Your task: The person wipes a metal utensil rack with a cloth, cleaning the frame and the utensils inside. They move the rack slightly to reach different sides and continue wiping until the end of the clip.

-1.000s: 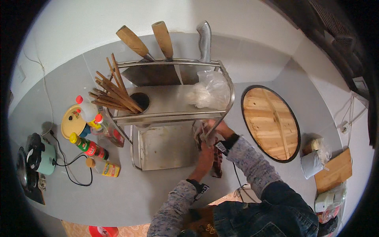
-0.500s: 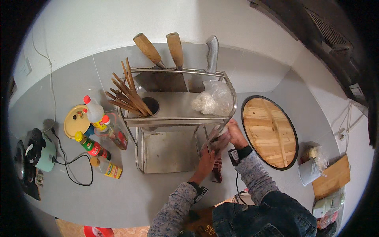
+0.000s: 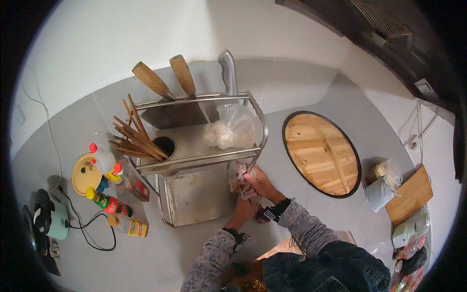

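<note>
Gripping a bunched cloth (image 3: 239, 184), the right hand (image 3: 265, 187) and left hand (image 3: 245, 208) meet at the front right corner of the metal rack (image 3: 199, 194), the cloth between and above their fingers. Half a second ago the right hand reached farther out, beyond the rack's corner post, and more dark cloth hung down. A strip of counter (image 3: 151, 258) separates the hands from the round wooden board (image 3: 321, 153); the counter's front edge passes beneath the forearms.

Right of the hands (image 3: 263, 186) is a round, dark-rimmed wooden board (image 3: 311, 158); farther right, a rectangular wooden board (image 3: 412, 194). Left of the hands stand a yellow-capped bottle (image 3: 110, 202) and, farther left, a pale-green pot (image 3: 60, 221).
</note>
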Action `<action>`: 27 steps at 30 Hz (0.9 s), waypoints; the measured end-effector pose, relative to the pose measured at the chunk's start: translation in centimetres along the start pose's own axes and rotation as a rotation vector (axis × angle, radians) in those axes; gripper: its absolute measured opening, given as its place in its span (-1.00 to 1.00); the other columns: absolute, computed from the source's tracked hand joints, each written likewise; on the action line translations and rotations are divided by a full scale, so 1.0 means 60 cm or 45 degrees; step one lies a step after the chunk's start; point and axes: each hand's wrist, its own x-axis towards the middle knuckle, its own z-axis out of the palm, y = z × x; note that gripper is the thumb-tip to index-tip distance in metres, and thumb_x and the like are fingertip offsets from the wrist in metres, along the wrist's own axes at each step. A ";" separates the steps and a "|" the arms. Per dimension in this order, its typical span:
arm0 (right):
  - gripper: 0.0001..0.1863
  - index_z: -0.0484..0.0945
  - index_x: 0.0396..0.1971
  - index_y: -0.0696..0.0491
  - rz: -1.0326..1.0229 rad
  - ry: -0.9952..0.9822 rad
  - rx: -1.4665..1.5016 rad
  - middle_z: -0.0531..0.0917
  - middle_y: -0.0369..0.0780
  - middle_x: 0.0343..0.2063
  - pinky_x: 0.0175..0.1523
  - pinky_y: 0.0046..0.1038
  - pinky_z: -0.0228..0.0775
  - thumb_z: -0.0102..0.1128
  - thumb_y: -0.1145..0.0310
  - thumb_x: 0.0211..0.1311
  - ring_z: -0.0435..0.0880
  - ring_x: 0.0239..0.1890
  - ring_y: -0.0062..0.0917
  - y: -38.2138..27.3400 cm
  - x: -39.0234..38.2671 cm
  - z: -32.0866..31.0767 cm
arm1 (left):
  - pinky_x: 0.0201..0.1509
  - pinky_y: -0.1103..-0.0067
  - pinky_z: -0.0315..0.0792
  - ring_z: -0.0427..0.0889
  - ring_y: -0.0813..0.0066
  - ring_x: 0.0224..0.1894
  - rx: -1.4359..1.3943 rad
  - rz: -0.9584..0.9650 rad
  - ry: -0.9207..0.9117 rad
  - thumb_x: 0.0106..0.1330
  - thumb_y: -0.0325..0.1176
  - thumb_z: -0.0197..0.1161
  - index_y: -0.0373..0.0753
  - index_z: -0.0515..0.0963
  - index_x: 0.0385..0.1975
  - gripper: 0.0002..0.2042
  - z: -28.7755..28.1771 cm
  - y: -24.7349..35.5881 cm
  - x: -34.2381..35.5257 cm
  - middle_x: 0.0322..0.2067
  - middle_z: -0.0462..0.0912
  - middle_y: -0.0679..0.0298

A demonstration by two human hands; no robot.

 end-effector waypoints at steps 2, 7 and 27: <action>-0.56 0.37 0.08 0.19 -0.160 -0.102 -0.008 0.55 -0.06 -0.08 -0.01 -0.31 0.42 0.11 0.23 0.31 0.57 -0.12 -0.19 -0.003 0.001 -0.008 | 0.21 0.23 0.30 0.44 -0.03 0.08 -0.382 -0.411 -0.084 0.26 -0.49 0.09 -0.18 0.58 -0.10 -0.76 -0.014 0.011 0.002 0.05 0.51 0.07; -0.64 0.55 -0.10 0.14 -0.332 0.235 -0.524 0.60 -0.09 -0.19 -0.11 -0.32 0.46 0.32 0.30 0.14 0.57 -0.23 -0.21 -0.067 -0.008 -0.037 | 0.23 0.35 0.30 0.46 0.07 0.12 -0.809 -0.513 -0.133 0.34 -0.51 -0.01 -0.18 0.16 0.25 -0.54 -0.043 0.040 0.020 0.20 0.34 0.04; -0.74 0.62 -0.10 0.05 -0.149 -0.201 -0.057 0.67 -0.17 -0.18 -0.07 -0.43 0.50 0.17 0.42 0.20 0.65 -0.17 -0.32 0.009 -0.047 -0.015 | -0.08 0.11 0.41 0.49 -0.27 -0.05 -0.110 -0.355 -0.062 0.23 -0.33 0.22 -0.31 0.09 0.18 -0.42 -0.030 0.023 0.014 -0.13 0.53 -0.23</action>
